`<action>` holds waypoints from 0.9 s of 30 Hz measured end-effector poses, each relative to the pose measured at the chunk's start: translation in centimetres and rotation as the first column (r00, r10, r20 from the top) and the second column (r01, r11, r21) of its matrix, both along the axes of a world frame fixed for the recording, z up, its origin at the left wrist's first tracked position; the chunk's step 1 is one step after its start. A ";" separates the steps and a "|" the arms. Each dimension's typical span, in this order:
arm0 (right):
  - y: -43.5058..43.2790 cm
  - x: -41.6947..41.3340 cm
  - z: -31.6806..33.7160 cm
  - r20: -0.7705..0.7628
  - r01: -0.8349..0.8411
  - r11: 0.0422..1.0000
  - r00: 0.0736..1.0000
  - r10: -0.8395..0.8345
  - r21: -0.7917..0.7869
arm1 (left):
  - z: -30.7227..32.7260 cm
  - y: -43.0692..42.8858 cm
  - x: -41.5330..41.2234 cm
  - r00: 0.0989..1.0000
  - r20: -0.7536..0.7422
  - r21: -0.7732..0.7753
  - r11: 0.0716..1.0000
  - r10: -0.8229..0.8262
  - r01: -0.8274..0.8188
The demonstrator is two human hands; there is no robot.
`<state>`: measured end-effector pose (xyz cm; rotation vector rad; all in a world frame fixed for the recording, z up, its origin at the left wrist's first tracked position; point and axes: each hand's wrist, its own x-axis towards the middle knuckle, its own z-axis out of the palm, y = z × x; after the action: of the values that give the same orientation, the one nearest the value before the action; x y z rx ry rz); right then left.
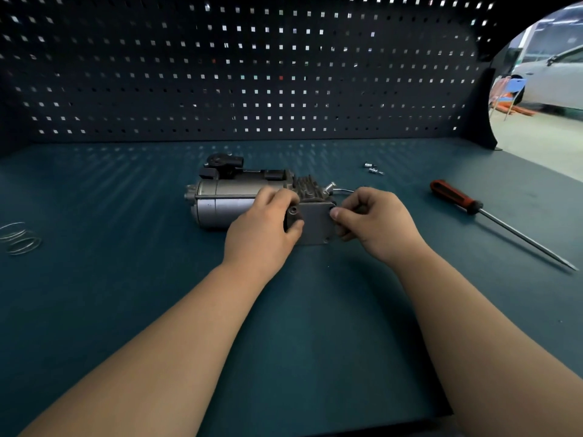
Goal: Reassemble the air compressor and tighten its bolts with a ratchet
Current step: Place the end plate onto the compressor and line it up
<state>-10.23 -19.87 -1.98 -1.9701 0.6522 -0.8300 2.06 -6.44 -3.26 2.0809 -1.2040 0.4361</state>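
The air compressor [227, 200] lies on its side in the middle of the bench, its silver motor body to the left and its finned cylinder [307, 189] to the right. A flat grey cover plate [315, 223] faces me at its near end. My left hand [262, 228] grips the plate's left edge, thumb on the front. My right hand [375, 222] pinches something small at the plate's upper right corner; the thing itself is hidden by the fingertips. Two loose bolts [373, 168] lie behind and to the right.
A long tool with a red and black handle [457, 197] and thin metal shaft lies at the right, pointing to the near right. Wire rings [19, 238] rest at the left edge. A dark pegboard [252, 74] walls the back of the blue-green bench [315, 342].
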 end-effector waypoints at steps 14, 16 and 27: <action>0.6 0.1 -0.3 -0.079 0.063 0.956 0.993 -0.089 -0.286 | -0.4 -0.2 0.0 0.991 -0.089 -0.108 0.990 -0.101 0.091; 0.5 0.3 -0.5 -0.026 0.092 0.978 0.995 -0.099 -0.187 | -0.5 -0.1 0.3 0.986 -0.126 -0.129 0.987 -0.111 0.095; 0.9 0.6 -2.1 0.094 0.187 0.978 0.976 -0.195 0.088 | 0.0 0.1 0.2 0.941 -0.114 -0.169 0.940 -0.319 0.298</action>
<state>-9.65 -18.94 -4.07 -1.8012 0.8107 -1.0004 2.21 -6.35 -3.26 1.7263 -1.3417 0.2211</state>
